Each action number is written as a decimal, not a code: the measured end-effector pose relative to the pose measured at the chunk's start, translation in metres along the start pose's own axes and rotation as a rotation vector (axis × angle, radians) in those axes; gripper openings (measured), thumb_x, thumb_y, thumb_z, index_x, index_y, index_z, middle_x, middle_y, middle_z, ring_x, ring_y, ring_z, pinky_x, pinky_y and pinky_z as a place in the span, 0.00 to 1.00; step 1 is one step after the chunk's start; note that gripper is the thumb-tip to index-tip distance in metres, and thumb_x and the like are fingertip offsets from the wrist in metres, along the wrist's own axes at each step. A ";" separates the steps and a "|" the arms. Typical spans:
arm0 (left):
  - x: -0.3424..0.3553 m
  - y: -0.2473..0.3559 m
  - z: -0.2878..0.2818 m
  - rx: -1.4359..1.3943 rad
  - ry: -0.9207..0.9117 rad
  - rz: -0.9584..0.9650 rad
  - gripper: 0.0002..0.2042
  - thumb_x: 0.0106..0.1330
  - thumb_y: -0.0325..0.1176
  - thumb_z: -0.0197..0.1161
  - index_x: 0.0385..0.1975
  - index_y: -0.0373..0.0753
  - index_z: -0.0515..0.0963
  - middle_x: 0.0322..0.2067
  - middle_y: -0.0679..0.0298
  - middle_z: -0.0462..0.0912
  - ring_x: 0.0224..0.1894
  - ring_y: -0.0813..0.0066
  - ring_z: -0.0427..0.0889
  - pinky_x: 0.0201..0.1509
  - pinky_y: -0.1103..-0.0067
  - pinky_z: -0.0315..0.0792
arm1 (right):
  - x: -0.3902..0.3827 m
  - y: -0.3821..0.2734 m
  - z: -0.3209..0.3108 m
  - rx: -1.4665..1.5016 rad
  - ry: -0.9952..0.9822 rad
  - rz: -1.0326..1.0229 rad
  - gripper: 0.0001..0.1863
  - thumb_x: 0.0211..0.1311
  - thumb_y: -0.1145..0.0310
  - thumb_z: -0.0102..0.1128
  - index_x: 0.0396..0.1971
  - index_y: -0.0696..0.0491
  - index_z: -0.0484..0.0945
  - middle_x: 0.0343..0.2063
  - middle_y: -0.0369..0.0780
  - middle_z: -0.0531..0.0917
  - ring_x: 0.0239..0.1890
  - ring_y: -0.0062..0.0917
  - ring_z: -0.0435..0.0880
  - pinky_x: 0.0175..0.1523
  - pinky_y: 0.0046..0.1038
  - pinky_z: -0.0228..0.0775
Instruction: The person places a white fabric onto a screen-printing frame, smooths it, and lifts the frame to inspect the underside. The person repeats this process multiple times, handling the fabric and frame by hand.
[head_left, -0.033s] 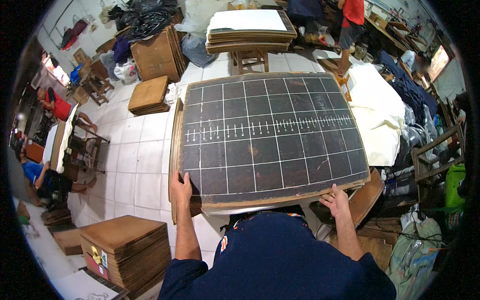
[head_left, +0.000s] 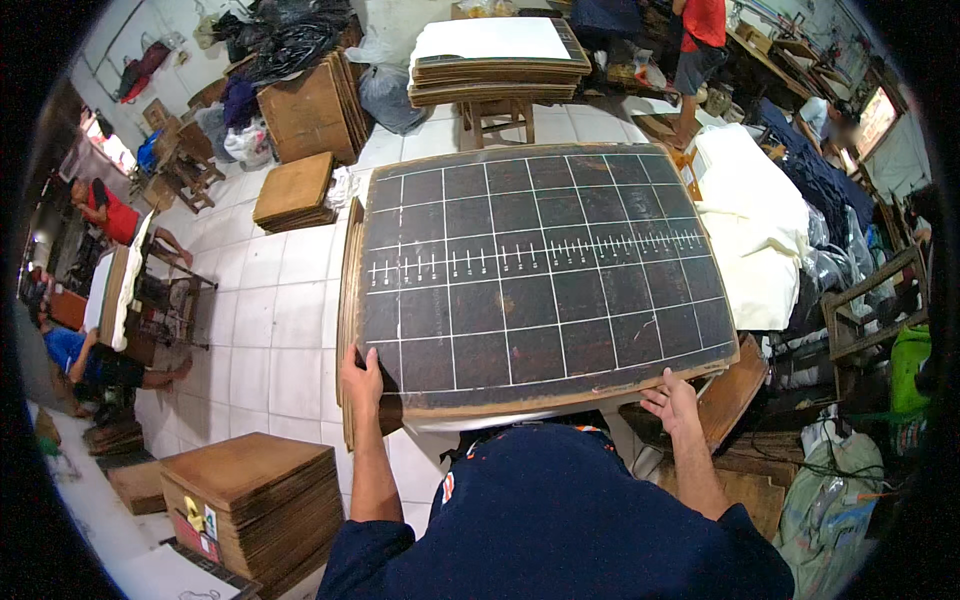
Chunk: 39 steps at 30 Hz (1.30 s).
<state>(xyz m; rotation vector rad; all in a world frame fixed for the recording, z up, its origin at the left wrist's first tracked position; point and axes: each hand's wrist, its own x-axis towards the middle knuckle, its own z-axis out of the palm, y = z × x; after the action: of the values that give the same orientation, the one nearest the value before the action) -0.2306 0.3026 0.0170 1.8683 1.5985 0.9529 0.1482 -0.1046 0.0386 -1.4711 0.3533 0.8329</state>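
Note:
A large black board [head_left: 480, 310] with a white painted grid and a row of tick marks lies flat in front of me, its brown edge toward my body. My left hand [head_left: 362, 382] grips the near left corner, thumb up and fingers at the side edge. On the near edge, toward the right, my right hand [head_left: 673, 400] has its fingers curled against the rim. The fingertips under the board are hidden. More board edges [head_left: 347, 320] show below it on the left, and a strip of white cloth or paper peeks out under the near edge.
Ahead, a stack of boards topped with white sheet [head_left: 490, 40] stands on a wooden stool. White fabric [head_left: 745, 235] is heaped at the right. Brown boards are stacked at the lower left [head_left: 250, 490] and far left [head_left: 295, 190]. Other people work left and at the back.

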 end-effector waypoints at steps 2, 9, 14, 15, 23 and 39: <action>0.005 0.001 -0.002 0.010 -0.057 -0.092 0.23 0.62 0.36 0.67 0.54 0.31 0.77 0.47 0.44 0.83 0.49 0.49 0.82 0.55 0.67 0.73 | -0.005 -0.006 0.003 -0.070 -0.009 0.015 0.21 0.71 0.56 0.55 0.48 0.61 0.69 0.44 0.48 0.80 0.37 0.39 0.88 0.33 0.37 0.82; 0.013 -0.006 0.000 -0.050 -0.122 -0.114 0.24 0.62 0.35 0.66 0.57 0.30 0.75 0.49 0.44 0.82 0.52 0.52 0.82 0.57 0.68 0.72 | -0.014 -0.028 0.008 -0.244 -0.002 0.159 0.25 0.73 0.53 0.51 0.51 0.62 0.68 0.44 0.51 0.83 0.37 0.37 0.89 0.30 0.30 0.78; 0.005 -0.013 0.003 -0.050 -0.100 -0.106 0.23 0.65 0.33 0.64 0.57 0.27 0.74 0.52 0.45 0.81 0.54 0.56 0.81 0.60 0.70 0.70 | -0.015 -0.042 0.006 -0.422 -0.043 0.223 0.26 0.72 0.50 0.50 0.55 0.59 0.69 0.41 0.49 0.85 0.37 0.36 0.88 0.33 0.30 0.76; 0.003 -0.015 0.002 -0.068 -0.089 -0.088 0.23 0.65 0.32 0.64 0.57 0.27 0.73 0.52 0.45 0.81 0.54 0.57 0.81 0.60 0.71 0.70 | -0.015 -0.043 0.004 -0.461 -0.062 0.206 0.28 0.71 0.48 0.49 0.51 0.61 0.72 0.39 0.49 0.86 0.36 0.35 0.89 0.31 0.28 0.75; 0.030 0.049 -0.028 -0.147 -0.113 -0.068 0.25 0.65 0.24 0.62 0.62 0.23 0.67 0.58 0.45 0.76 0.61 0.59 0.75 0.66 0.71 0.66 | -0.023 -0.113 0.018 -1.133 -0.043 -0.217 0.24 0.69 0.54 0.56 0.23 0.60 0.83 0.25 0.42 0.87 0.24 0.26 0.86 0.30 0.26 0.75; 0.019 0.351 -0.266 0.310 -0.178 1.721 0.16 0.74 0.32 0.52 0.57 0.33 0.72 0.57 0.54 0.74 0.59 0.67 0.73 0.64 0.72 0.68 | -0.206 -0.285 0.121 -0.843 -0.026 -1.934 0.14 0.70 0.67 0.51 0.44 0.58 0.81 0.40 0.42 0.84 0.43 0.24 0.80 0.53 0.29 0.69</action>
<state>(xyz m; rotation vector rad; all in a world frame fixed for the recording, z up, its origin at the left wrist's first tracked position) -0.2140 0.2373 0.4523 3.2833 -0.4001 0.9699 0.1673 -0.0154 0.3991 -1.6913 -1.4591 -0.7022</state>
